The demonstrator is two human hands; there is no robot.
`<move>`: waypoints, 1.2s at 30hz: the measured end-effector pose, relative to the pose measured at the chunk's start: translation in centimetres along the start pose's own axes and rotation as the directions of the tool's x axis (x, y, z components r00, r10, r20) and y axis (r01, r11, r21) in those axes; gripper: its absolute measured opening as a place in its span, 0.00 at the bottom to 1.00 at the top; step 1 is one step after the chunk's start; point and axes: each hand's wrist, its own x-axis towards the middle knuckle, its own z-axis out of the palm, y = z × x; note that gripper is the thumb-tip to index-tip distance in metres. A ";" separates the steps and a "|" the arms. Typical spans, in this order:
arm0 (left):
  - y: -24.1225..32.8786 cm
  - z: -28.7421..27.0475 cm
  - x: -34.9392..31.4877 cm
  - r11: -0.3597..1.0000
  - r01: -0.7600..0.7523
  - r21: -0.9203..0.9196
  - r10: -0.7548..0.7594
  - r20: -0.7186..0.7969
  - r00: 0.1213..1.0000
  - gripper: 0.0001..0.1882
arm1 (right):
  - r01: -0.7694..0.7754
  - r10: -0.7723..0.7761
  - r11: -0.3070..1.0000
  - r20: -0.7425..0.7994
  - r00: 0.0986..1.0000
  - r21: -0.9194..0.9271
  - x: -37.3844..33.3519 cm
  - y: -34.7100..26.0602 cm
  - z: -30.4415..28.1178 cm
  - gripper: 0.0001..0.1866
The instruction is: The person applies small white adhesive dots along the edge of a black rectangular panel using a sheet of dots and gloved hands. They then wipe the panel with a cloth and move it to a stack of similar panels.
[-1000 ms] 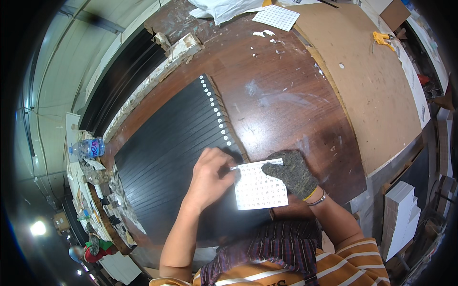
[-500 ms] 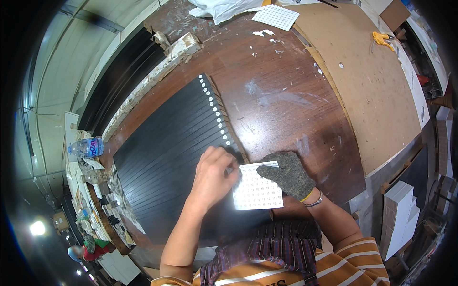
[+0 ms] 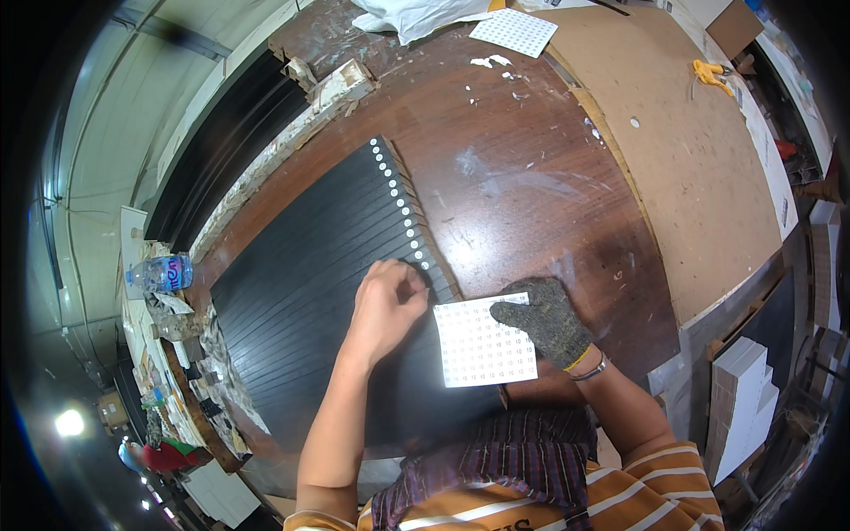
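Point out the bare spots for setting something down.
A wide, smeared patch of brown tabletop lies free between the black strips, the tan board and the gloved right hand. The tan board is mostly bare, nearer than the yellow tool. Crowded: around the left hand and label sheet, and the far edge, by the white bag.

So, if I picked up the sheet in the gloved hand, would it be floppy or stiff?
The sheet probably bends easily, since it looks thin, like paper. It may not flop right over, though: it looks quite flat with the right hand gripping near one corner. Being so thin, it's likely light.
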 end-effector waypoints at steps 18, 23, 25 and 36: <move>0.7 -0.8 0.0 0.999 0.040 0.007 -0.041 0.046 0.998 0.04 | 0.231 -0.228 0.961 0.034 0.973 -0.155 -0.1 0.6 -0.2 0.06; 1.0 -0.6 -1.2 0.994 -0.053 0.092 0.044 0.100 0.994 0.04 | 0.331 -0.332 0.908 0.041 0.942 -0.255 -0.1 0.8 0.0 0.06; 1.1 -0.4 -1.3 0.989 -0.066 0.136 0.052 0.104 0.993 0.04 | 0.260 -0.256 0.946 0.050 0.965 -0.194 -0.1 0.8 0.0 0.07; 0.5 -0.3 -1.1 0.999 0.028 -0.034 -0.024 0.131 0.991 0.04 | -0.046 0.048 0.998 -0.038 0.998 0.043 -0.1 -0.1 0.1 0.10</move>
